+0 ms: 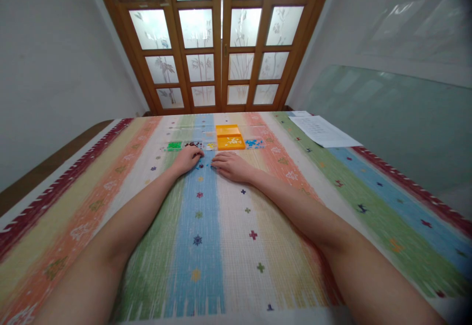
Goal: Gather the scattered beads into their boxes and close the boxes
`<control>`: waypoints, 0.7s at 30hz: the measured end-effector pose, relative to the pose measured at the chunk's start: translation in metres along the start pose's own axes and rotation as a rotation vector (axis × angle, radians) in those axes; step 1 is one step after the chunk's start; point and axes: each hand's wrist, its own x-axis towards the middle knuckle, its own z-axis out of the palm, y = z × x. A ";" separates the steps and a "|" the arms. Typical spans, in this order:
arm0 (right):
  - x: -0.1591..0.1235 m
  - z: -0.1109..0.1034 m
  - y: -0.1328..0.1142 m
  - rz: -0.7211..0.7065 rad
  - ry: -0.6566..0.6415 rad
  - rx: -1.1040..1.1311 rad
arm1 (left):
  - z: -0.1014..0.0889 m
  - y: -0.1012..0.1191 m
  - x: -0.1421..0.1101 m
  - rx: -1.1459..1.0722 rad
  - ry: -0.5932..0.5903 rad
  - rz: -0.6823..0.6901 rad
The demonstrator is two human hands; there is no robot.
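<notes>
My left hand rests on the striped tablecloth, its fingers curled inward just in front of a small clear box of dark brown pieces. Whatever its fingertips may hold is too small to make out. Opposite it, my right hand lies on the cloth with fingers stretched out to the left. A few tiny blue pieces lie between the two hands. Behind the right hand stands an orange case with its lid raised and small white pieces inside. To its right is a clear box of blue pieces.
A box of green pieces is at the left end of the row, and one with yellow pieces sits beside the orange case. Printed paper sheets lie at the back right. Glazed wooden doors stand beyond the table.
</notes>
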 end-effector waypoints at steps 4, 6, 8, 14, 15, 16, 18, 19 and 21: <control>0.000 0.001 -0.001 -0.026 -0.036 0.035 | 0.002 -0.006 0.000 -0.005 0.016 -0.039; 0.001 0.002 -0.001 -0.012 -0.044 0.026 | 0.002 -0.006 0.000 -0.008 0.015 -0.037; 0.001 0.003 -0.002 -0.004 -0.048 0.021 | 0.002 -0.003 0.000 -0.008 0.013 -0.021; 0.000 0.003 0.002 0.026 -0.053 0.028 | 0.001 0.004 0.000 -0.012 0.003 -0.019; 0.000 0.003 0.004 0.041 -0.045 0.025 | 0.001 0.004 0.000 -0.015 0.006 -0.017; -0.001 0.002 0.006 0.054 -0.035 0.023 | 0.001 0.004 0.000 -0.018 0.009 -0.014; -0.003 0.001 0.010 0.067 -0.021 0.022 | 0.002 0.003 0.001 -0.022 0.008 -0.005; -0.003 0.001 0.010 0.065 -0.020 0.023 | 0.003 0.003 0.001 -0.023 0.008 -0.001; -0.004 0.001 0.010 0.045 -0.028 0.028 | 0.004 0.003 0.001 -0.023 0.009 0.009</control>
